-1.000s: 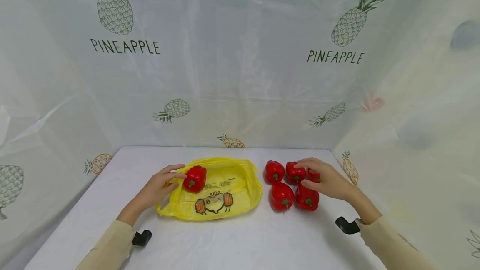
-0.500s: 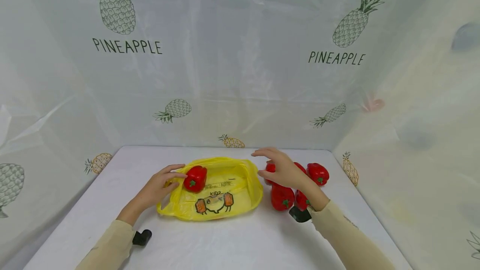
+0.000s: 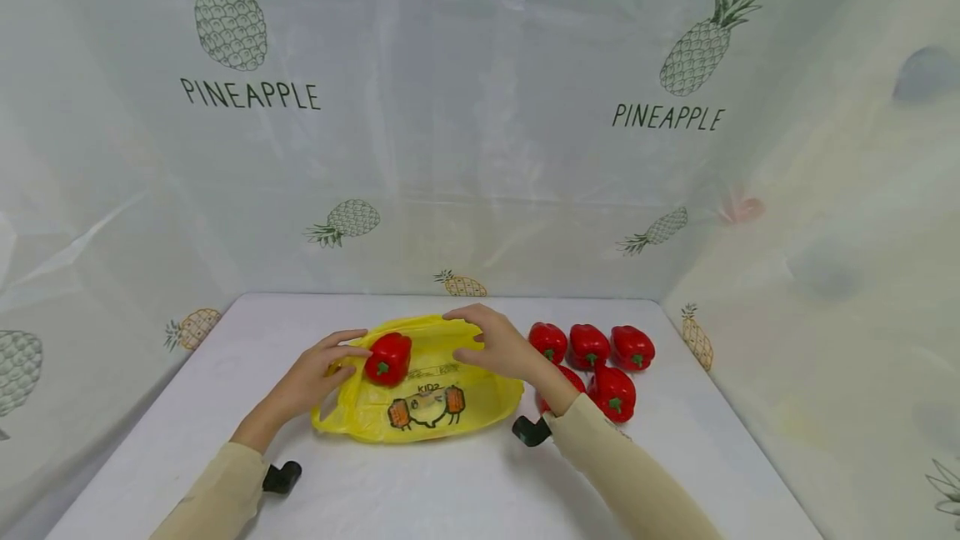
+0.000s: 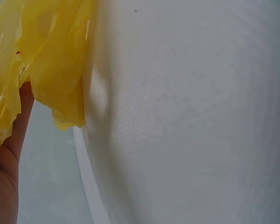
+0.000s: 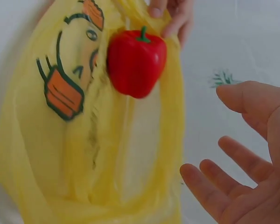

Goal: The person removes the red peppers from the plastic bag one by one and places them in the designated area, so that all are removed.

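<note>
A yellow plastic bag point(image 3: 480, 407) with a cartoon print lies spread on the table, its mouth opened out. One red bell pepper point(image 3: 388, 359) with a green stem sits at the bag's left end. My left hand point(image 3: 306, 380) grips the bag's left edge, fingertips close beside that pepper; in the left wrist view yellow plastic drapes over its fingers. Over the bag's right part is my right hand point(image 3: 498, 346), fingers spread and holding nothing. The right wrist view shows this right hand point(image 5: 242, 168) empty beside the bag point(image 5: 42, 158), with the pepper point(image 5: 136, 63) farther off.
Several more red bell peppers point(image 3: 588, 346) stand grouped right of the bag, one partly behind my right wrist. The table point(image 3: 420, 490) has a white cover. A pineapple-print curtain point(image 3: 480, 148) hangs behind and along both sides.
My right hand has moved left, from over the pepper group to over the bag, without carrying a pepper. The left hand, the bag and the peppers have stayed put.
</note>
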### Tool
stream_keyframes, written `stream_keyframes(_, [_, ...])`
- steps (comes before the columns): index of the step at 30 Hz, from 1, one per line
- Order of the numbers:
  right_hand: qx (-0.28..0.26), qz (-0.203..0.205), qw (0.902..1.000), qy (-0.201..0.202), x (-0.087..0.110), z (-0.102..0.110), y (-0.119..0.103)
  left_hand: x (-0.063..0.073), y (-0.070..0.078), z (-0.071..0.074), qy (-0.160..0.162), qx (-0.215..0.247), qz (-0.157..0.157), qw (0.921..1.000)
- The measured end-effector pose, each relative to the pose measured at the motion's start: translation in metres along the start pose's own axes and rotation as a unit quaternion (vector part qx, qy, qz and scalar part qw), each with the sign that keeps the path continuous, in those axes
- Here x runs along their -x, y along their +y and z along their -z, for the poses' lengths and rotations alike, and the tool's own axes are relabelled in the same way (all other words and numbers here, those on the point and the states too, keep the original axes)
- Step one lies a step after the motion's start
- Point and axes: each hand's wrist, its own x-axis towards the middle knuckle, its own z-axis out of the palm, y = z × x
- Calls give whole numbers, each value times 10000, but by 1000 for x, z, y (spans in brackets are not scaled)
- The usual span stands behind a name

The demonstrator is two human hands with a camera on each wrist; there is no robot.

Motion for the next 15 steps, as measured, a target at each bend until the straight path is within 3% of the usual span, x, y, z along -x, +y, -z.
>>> stream_keyframes(15, [146,-294,9994,-129,-27,-55,-4,0,-3,0,1,-1,-15,10000])
